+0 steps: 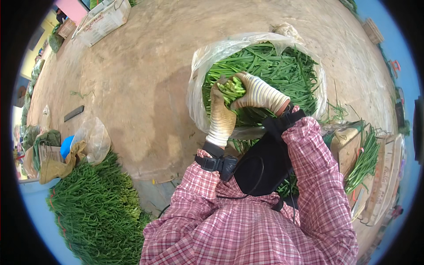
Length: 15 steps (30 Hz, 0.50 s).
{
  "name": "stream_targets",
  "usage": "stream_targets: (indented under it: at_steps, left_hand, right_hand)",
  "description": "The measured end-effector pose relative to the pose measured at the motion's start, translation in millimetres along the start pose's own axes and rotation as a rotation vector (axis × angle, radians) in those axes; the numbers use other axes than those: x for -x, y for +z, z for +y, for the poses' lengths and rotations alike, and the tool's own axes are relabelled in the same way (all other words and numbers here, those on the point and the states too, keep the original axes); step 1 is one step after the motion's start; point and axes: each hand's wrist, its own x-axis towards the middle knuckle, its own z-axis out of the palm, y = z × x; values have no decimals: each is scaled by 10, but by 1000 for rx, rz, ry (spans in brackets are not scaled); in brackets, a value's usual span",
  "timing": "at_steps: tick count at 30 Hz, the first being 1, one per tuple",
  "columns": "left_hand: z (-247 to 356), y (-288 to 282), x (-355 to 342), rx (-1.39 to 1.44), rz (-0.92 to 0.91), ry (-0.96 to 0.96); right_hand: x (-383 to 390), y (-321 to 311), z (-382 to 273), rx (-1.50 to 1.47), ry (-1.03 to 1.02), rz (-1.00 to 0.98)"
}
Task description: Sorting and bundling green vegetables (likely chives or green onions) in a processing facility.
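Both my hands wear dirty white work gloves, the cuff of the right one striped. Between them they grip a bunch of green stalks, its pale cut ends pointing up toward me. My left hand wraps the bunch from the left, and my right hand closes round it from the right. Both are over the near left part of a large clear plastic bag, its mouth spread wide. Long narrow green leaves fill that bag. The lower part of the bunch is hidden behind my gloves.
A big heap of leafy greens lies at lower left, beside plastic bags. A dark flat bar rests on the floor. More stalks lie near a crate at right. A white basket stands far left.
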Motion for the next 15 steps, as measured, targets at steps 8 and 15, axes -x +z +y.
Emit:
stream_targets:
  at_steps: [8,15]
  left_hand:
    - [68,-32,-183,1450,150,-709]
    - [131,-9,-172,1172,143,-472]
  right_hand:
    - [83,3,27,-406,172,16]
    - [137,86,-81,-243,91,27]
